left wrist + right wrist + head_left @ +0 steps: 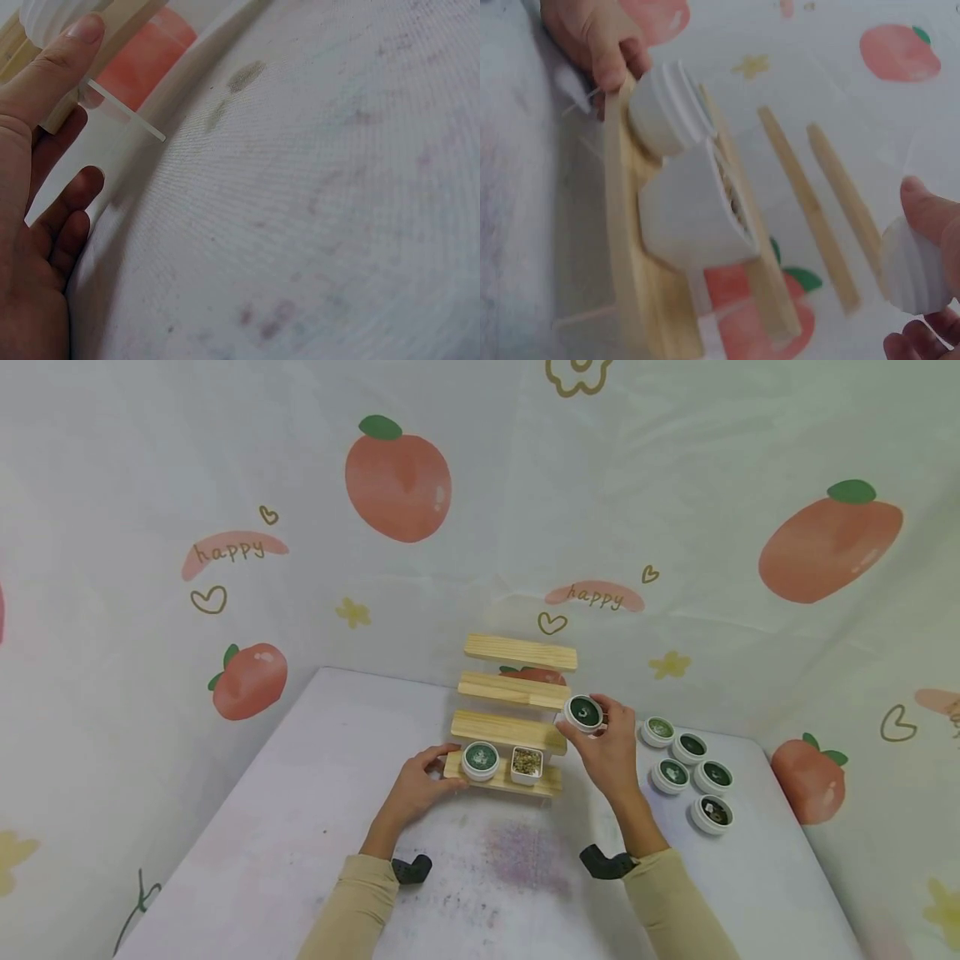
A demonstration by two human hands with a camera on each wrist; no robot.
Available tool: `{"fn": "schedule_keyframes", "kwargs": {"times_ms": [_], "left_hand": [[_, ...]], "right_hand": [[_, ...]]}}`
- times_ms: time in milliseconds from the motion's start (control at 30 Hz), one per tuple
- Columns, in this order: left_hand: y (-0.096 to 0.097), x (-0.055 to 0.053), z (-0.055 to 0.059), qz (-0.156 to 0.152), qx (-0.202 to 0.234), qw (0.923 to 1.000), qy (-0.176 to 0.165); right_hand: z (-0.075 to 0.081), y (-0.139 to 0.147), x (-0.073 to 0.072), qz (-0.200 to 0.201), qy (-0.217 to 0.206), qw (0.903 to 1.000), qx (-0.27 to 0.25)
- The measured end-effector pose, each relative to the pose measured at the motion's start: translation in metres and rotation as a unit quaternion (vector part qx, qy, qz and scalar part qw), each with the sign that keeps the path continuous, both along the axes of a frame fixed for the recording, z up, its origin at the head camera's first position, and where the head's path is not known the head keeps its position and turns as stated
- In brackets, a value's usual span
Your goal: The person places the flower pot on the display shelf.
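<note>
A stand with wooden boards rises in steps, and my left hand [417,787] grips the left end of its lowest board [553,782], the thumb in front and other fingers below. On that board sit a round white pot [480,762] with a green top, close to the left thumb, and a square white pot [527,765] with grainy greenish contents. My right hand [617,747] holds another round white pot [583,713] with a dark green top, raised by the right end of the upper boards. Ridged sides show on this held pot [913,270] in the right wrist view.
Several round white pots [670,776] with green or dark tops stand grouped on the white table [300,827], right of my right forearm. Behind the stand hangs a pale backdrop [495,510] printed with red fruit. Clear supports [127,109] hold the boards.
</note>
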State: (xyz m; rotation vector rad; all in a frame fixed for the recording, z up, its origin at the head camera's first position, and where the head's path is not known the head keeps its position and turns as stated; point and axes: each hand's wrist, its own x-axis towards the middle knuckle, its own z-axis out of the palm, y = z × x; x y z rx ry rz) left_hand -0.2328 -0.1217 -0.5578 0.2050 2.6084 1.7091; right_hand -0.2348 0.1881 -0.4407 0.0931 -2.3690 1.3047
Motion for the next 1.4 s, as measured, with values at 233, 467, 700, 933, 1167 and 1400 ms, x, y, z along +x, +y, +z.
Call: {"fn": "schedule_keyframes", "kwargs": {"times_ms": [233,467,700,933,1167,1400], "left_hand": [[0.0,-0.002,0.0,0.002,0.001,1.0,-0.005],[0.0,0.001,0.003,-0.001,0.011,0.9999,-0.003],[0.0,0.0,0.0,-0.007,0.013,0.9999,0.003],[-0.002,-0.001,-0.002,-0.002,0.011,0.9999,-0.002],[-0.002,-0.001,0.0,-0.006,0.012,0.9999,0.004],[-0.001,0.0,0.0,-0.005,0.015,0.9999,0.002]], "right_hand": [[0.016,-0.03,0.003,0.069,-0.041,0.9962,-0.034],[0.011,-0.056,-0.001,0.133,-0.048,0.9875,-0.071],[0.0,-0.077,-0.005,0.149,-0.055,0.9857,-0.056],[-0.009,-0.099,-0.012,0.146,-0.049,0.9878,-0.024],[-0.012,-0.112,-0.021,0.143,-0.06,0.9877,-0.021],[-0.012,-0.118,-0.021,0.14,-0.063,0.9881,-0.007]]}}
